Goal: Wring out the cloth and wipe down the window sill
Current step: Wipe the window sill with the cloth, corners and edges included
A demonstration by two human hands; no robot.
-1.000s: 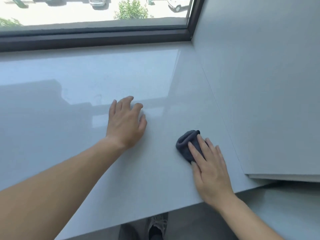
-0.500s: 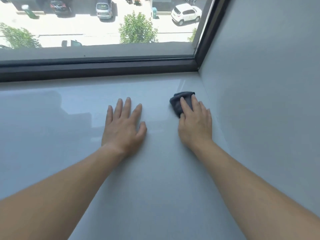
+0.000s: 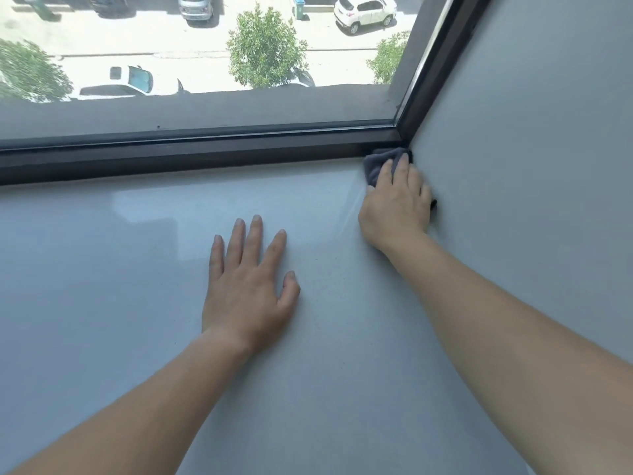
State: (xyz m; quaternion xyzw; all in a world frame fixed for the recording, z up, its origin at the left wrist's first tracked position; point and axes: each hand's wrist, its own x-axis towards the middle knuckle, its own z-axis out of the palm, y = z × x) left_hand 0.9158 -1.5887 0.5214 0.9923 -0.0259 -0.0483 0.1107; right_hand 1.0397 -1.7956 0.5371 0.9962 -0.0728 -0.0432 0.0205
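A small dark grey cloth (image 3: 375, 163) lies in the far right corner of the glossy pale window sill (image 3: 102, 286), where the dark window frame meets the side wall. My right hand (image 3: 397, 204) presses flat on it with straight fingers; most of the cloth is hidden under the hand. My left hand (image 3: 248, 286) rests flat on the middle of the sill with fingers spread, holding nothing.
The dark window frame (image 3: 205, 152) runs along the back of the sill. A pale grey side wall (image 3: 531, 166) rises on the right, right next to my right hand. The window glass (image 3: 205, 63) looks out on a street with cars and trees.
My right hand has pushed the cloth away from the near part of the sill, along the right wall, into the back corner by the frame. My left hand stayed flat on the sill.
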